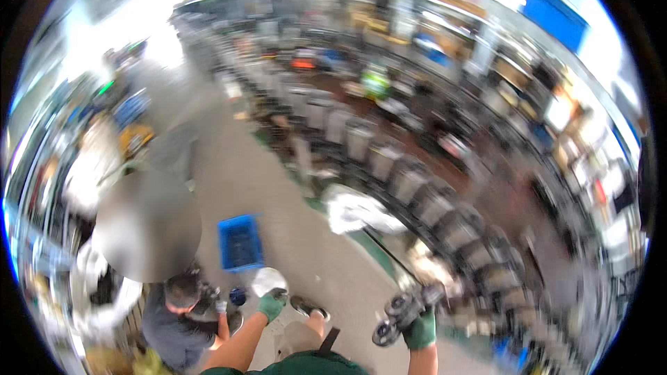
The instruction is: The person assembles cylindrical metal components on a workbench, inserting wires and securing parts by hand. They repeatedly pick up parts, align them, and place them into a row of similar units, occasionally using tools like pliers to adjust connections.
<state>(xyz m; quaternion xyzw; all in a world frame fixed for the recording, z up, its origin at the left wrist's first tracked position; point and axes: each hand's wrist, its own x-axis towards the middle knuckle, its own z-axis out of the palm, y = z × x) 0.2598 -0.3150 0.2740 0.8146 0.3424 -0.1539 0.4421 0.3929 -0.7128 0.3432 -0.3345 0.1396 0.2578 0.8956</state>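
Observation:
My left hand (272, 305), in a green glove, is closed at the near edge of a white rounded object (269, 280). A small dark bit shows by its fingers, but blur hides what they grip. Off to the right, my gloved right hand (422, 334) is wrapped round a cluster of dark wheel-shaped parts (399, 309). These parts stick out to the left and above the glove. A blue crate (241, 264) with dark contents stands on the floor ahead of my left hand. Beside the white object lies a small dark blue round thing (237, 296).
Another person (180, 330) in a dark shirt is low down close on my left. A long row of grey units (410, 184) runs diagonally along the right, with a white bag (354, 210) at its near edge. Crowded shelves stand behind. Grey floor (285, 215) stretches ahead.

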